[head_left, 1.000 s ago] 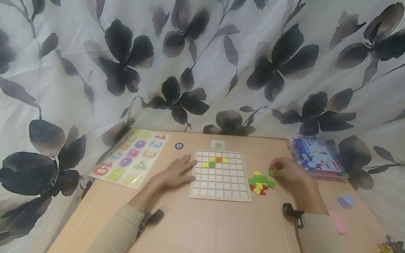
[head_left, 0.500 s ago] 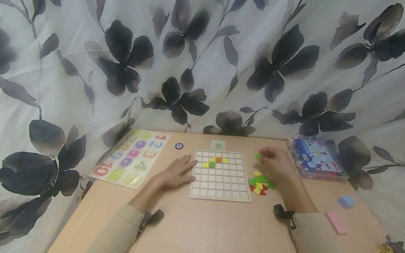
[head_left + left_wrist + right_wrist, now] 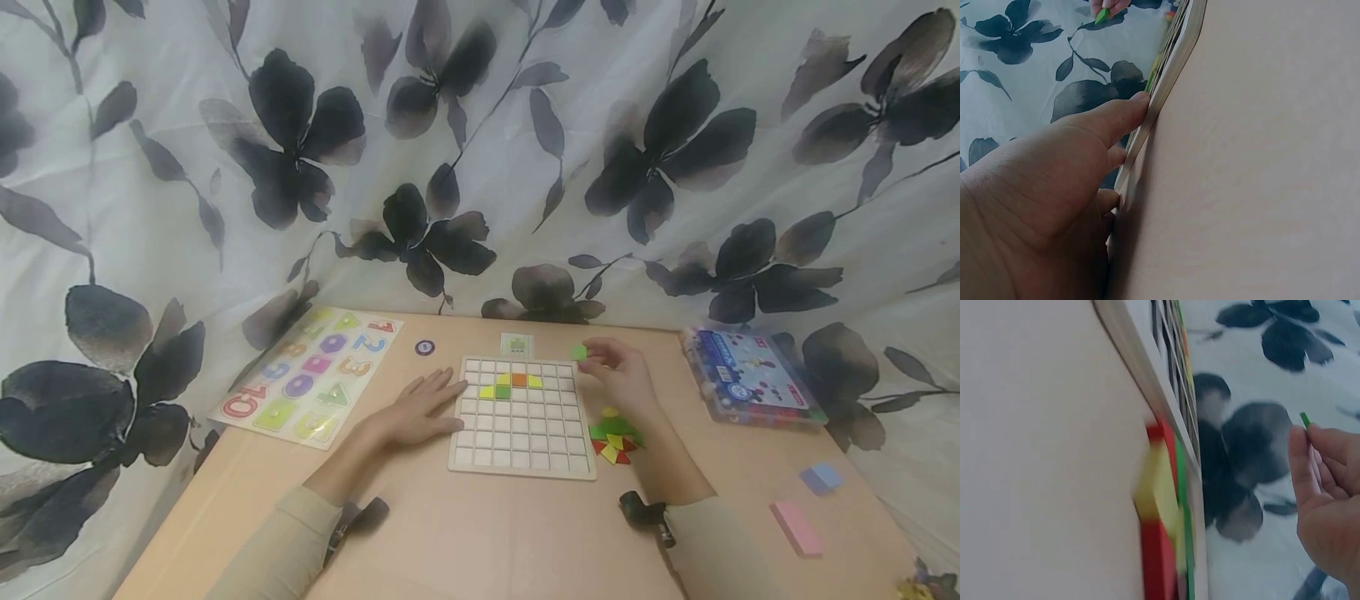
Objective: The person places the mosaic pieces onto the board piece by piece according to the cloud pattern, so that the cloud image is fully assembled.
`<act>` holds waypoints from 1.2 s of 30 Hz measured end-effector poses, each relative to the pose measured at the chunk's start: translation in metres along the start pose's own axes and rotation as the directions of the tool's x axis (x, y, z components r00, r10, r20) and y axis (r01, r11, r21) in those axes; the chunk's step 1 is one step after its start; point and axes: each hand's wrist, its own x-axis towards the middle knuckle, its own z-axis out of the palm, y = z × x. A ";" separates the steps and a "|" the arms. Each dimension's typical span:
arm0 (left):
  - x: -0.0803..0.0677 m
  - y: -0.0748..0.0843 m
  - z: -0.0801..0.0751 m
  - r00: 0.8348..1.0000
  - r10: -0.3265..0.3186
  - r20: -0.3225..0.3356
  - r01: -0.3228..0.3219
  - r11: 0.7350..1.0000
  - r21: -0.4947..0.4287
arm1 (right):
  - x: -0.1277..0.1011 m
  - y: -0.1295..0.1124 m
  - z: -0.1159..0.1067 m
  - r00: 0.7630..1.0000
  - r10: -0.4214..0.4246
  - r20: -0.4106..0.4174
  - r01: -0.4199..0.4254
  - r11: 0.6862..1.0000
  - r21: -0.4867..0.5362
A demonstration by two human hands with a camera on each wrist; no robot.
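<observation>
1. At the far left of the desk (image 3: 480,533) lies a number puzzle board (image 3: 311,372), just beside the flowered curtain (image 3: 150,208). It sits well apart from the work, so it is unlikely to be disturbed.

2. The left hand (image 3: 416,408) lies flat with straight fingers, holding nothing, its fingertips touching the left edge of the white grid board (image 3: 521,417). Should it lift, I judge the board could slide under a push from the other side.

3. The grid board carries a few coloured tiles (image 3: 512,383) in its upper rows; the other cells are bare. A clumsy drop could knock those seated tiles askew.

4. The right hand (image 3: 618,375) pinches a small green tile (image 3: 578,352) between fingertips, held in the air over the board's upper right corner. The grip is on the tile's thin edge, so it may slip or land tilted across a cell wall.

5. Under the right forearm sits a loose pile of tiles (image 3: 615,437), just beside the board's right edge. A low wrist could scatter it.

6. Further right, a plastic box (image 3: 750,375) stands near the desk's far right edge, with pink (image 3: 797,527) and blue blocks (image 3: 821,477) closer in. Bare desk lies in front of the board.
</observation>
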 end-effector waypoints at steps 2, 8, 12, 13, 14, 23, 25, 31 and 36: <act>-0.001 0.001 0.000 1.000 0.006 -0.002 -0.006 1.000 -0.007 | 0.000 -0.005 0.009 1.000 0.024 -0.001 -0.024 0.999 0.026; 0.000 0.001 -0.001 1.000 0.007 -0.001 -0.007 1.000 -0.001 | 0.000 -0.015 0.034 0.993 0.115 0.019 -0.116 0.988 0.105; 0.000 -0.001 -0.001 1.000 0.009 -0.006 -0.009 1.000 -0.003 | -0.001 -0.016 0.047 0.993 0.108 0.047 -0.114 0.983 0.147; 0.000 -0.001 -0.001 1.000 0.009 -0.005 -0.009 1.000 0.001 | -0.001 -0.016 0.050 0.993 0.105 0.049 -0.111 0.982 0.152; 0.000 -0.001 -0.001 1.000 0.006 -0.002 -0.006 1.000 0.003 | -0.001 -0.016 0.053 0.993 0.102 0.052 -0.109 0.982 0.153; 0.002 -0.002 0.002 1.000 0.011 -0.003 -0.011 1.000 0.002 | -0.006 -0.003 0.072 0.987 0.106 0.124 -0.114 0.991 0.064; 0.002 -0.003 0.002 1.000 0.013 -0.005 -0.013 1.000 0.002 | -0.007 0.000 0.075 0.985 0.103 0.142 -0.110 0.993 0.041; 0.001 -0.001 0.001 1.000 0.008 0.001 -0.008 1.000 0.008 | -0.006 0.007 0.079 0.984 0.069 0.162 -0.063 0.997 -0.043; 0.001 0.000 0.000 1.000 0.011 0.001 -0.011 1.000 0.009 | -0.006 0.011 0.081 0.983 0.047 0.180 -0.030 0.995 -0.096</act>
